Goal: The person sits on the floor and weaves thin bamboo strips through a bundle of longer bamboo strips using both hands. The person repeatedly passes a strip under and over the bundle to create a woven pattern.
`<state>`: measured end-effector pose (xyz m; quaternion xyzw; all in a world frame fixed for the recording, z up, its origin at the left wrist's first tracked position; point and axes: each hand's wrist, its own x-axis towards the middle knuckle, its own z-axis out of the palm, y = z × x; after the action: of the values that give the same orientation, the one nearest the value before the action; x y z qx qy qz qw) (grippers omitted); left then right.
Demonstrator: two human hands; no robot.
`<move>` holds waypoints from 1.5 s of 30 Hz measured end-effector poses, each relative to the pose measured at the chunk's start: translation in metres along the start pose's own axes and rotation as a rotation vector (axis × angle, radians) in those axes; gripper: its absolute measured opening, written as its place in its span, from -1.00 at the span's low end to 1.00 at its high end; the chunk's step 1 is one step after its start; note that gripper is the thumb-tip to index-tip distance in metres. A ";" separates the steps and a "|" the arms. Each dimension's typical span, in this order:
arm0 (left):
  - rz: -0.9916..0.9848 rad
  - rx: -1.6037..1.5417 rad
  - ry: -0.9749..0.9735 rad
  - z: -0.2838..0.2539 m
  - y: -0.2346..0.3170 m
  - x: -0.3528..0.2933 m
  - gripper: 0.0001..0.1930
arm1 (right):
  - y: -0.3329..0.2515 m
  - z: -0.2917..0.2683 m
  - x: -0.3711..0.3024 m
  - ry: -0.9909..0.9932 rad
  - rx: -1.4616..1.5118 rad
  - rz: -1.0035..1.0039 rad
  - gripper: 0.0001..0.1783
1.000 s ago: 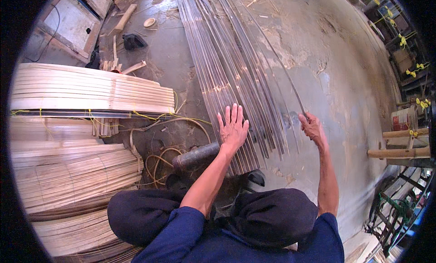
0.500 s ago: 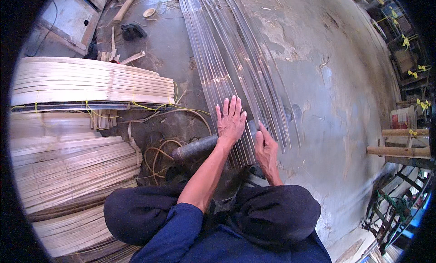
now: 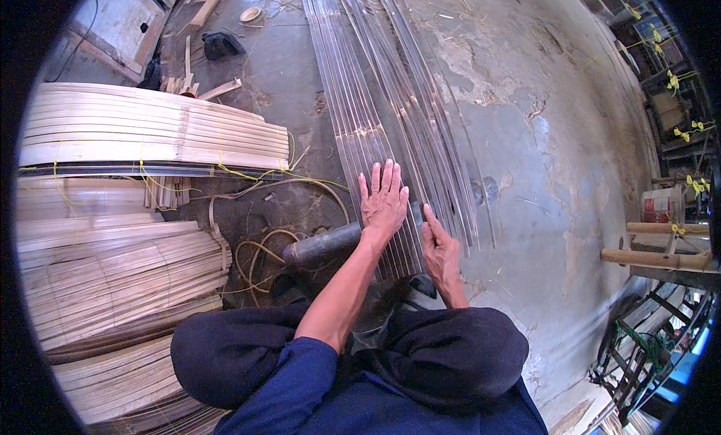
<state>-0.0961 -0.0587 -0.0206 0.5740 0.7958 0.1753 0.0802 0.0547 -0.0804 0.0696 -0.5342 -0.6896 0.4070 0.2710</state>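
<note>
My left hand [image 3: 384, 206] lies flat, fingers stretched out, on a row of long, thin, shiny bamboo strips [image 3: 353, 112] with joint marks lined up across them. Close by on the right, my right hand [image 3: 441, 253] is closed at the edge of this row, its thumb against the forefinger. What lies between those fingers is hidden. More loose strips [image 3: 428, 120] run alongside on the right. Under the strips, a thick dark pipe-like roller [image 3: 323, 246] lies crosswise in front of my feet.
Stacks of pale slats [image 3: 150, 127] tied with yellow cord stand on the left. A coiled cane-like strip [image 3: 259, 261] lies near my left knee. Farther off are a small round bowl [image 3: 251, 15] and a dark lump [image 3: 222, 45]. A wooden frame with poles [image 3: 661, 258] stands at right.
The whole view has shifted slightly. My left hand stays flat on the strips, and my right hand remains at their edge with almost no movement.
</note>
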 end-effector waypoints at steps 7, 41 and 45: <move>0.005 0.005 0.014 -0.001 -0.003 0.000 -0.39 | 0.024 0.006 0.008 -0.072 -0.129 0.081 -0.61; 0.050 0.102 0.031 0.001 -0.005 0.002 -0.39 | 0.075 -0.010 -0.046 -0.131 0.372 0.488 -0.72; 0.051 0.084 0.021 0.000 -0.001 0.004 -0.41 | 0.087 -0.013 -0.042 -0.153 0.327 0.447 -0.72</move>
<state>-0.0978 -0.0552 -0.0210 0.5951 0.7884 0.1497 0.0430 0.1219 -0.1082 0.0051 -0.5898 -0.4986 0.6016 0.2040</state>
